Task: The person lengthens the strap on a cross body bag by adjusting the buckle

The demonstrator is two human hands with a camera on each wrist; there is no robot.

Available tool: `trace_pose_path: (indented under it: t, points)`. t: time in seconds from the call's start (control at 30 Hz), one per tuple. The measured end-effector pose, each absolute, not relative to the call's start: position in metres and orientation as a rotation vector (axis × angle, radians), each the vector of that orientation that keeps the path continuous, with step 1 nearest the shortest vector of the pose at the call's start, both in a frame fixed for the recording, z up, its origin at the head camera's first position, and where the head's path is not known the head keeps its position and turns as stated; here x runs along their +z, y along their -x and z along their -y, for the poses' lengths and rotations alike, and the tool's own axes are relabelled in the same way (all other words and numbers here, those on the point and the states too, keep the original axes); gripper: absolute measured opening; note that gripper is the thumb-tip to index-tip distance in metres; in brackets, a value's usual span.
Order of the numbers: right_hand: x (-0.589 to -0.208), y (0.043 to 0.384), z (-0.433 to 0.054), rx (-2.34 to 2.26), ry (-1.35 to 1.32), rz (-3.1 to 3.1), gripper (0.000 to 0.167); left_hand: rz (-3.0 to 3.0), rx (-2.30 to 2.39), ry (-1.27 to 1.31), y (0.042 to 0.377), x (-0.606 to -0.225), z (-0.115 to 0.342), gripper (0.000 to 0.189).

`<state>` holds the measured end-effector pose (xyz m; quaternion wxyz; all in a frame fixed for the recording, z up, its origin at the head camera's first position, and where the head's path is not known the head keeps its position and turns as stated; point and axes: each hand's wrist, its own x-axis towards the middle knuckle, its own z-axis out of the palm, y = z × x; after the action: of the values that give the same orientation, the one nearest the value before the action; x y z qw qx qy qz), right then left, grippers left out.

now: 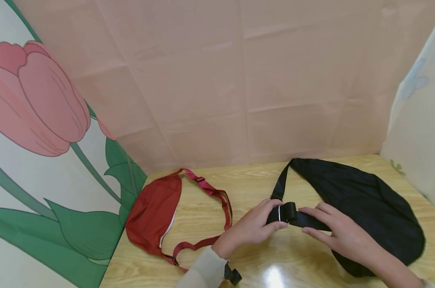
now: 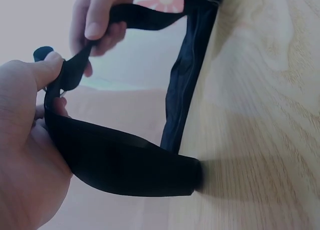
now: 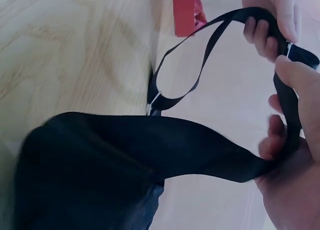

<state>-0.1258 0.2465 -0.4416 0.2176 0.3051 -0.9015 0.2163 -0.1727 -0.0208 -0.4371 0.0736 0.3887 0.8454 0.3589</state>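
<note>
A black sling bag (image 1: 376, 208) lies on the right of the table, its wide black strap (image 2: 120, 155) lifted in a loop off the wood. My left hand (image 1: 255, 224) pinches the strap between thumb and fingers, right beside a metal slide buckle (image 1: 279, 213). Past the buckle, the webbing folds over into a short loop (image 1: 292, 211). Just to the right, my right hand (image 1: 341, 232) holds the strap between thumb and fingertips. The right wrist view shows the strap curving across the right palm (image 3: 295, 185), with a second metal slider (image 3: 154, 102) lower down.
A red waist bag (image 1: 154, 212) with a red strap (image 1: 222, 196) lies on the table's left. A black strap end (image 1: 233, 275) sits by my left sleeve (image 1: 204, 270). Behind the wooden table (image 1: 250, 176) hangs a pinkish-beige sheet (image 1: 203, 80); a tulip-printed panel (image 1: 52, 96) stands left.
</note>
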Motion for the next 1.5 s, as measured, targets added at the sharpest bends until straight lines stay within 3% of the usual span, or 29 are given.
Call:
trace_pose_path:
  t: [1.5]
  points:
    - [-0.444, 0.127, -0.257, 0.564, -0.821, 2.506, 0.051, -2.582, 1.066, -1.208, 0.176, -0.435, 0.031, 0.049]
